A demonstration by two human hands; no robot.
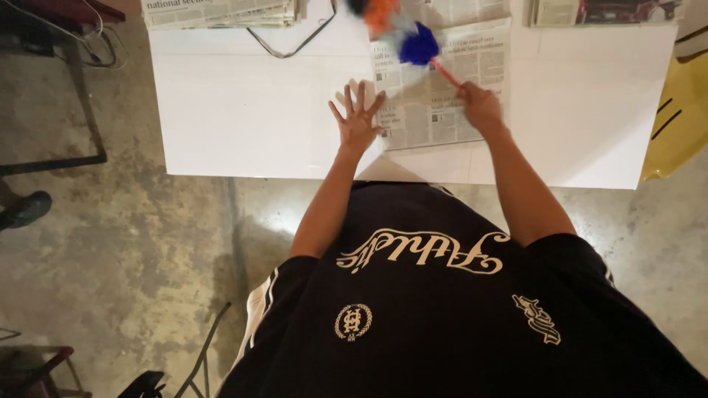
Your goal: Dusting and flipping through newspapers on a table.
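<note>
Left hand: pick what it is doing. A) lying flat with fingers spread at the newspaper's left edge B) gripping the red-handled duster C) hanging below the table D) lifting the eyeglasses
A: the left hand lies flat, fingers spread, at the left edge of the newspaper on the white table, while the right hand grips the duster.

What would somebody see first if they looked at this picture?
Probably the fluffy blue and orange duster, blurred near the top middle, held by its pink handle in the right hand. Next, the left hand with its fingers spread flat at the left edge of a newspaper sheet. Both lie on a bright white table that stands out against the grey floor.
</note>
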